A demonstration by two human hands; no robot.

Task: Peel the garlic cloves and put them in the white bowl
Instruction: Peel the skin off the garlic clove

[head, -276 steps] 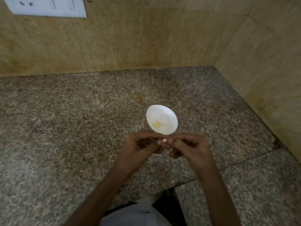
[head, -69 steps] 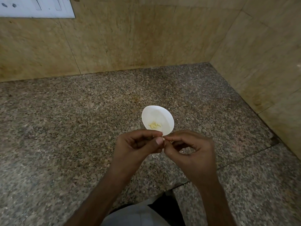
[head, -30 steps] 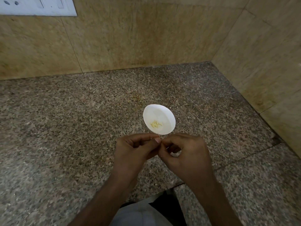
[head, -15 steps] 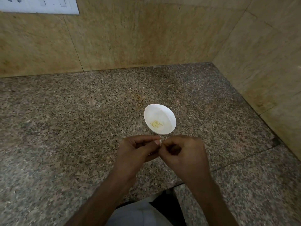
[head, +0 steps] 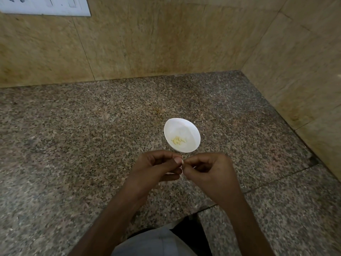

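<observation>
In the head view, the left hand (head: 156, 169) and the right hand (head: 209, 172) meet fingertip to fingertip above the bench (head: 73, 145). Both hands have their fingers curled in. The left thumb and forefinger pinch a small pale garlic clove (head: 182, 163), and the right thumb and forefinger pinch the same clove from the other side. Only a sliver of the clove shows between the two thumbs, so how much skin it has on cannot be told. A thin whitish shred (head: 182, 174) hangs just below the pinch, between the two hands; whether it is loose skin or part of the clove is unclear.

The white bowl (head: 191, 129) stands on the bench just beyond the fingertips, slightly to the right-hand side, and apart from both hands. In its bottom lies a small heap of yellowish peeled cloves (head: 178, 140).

Both forearms run back from the hands toward the bench's near edge, where light clothing (head: 156, 242) shows below them. Beyond the bowl, well away from the hands, tan tiled walls (head: 147, 43) meet in a corner off to the right. A white switch plate (head: 44, 5) sits high on the wall, far to the left of the left hand.
</observation>
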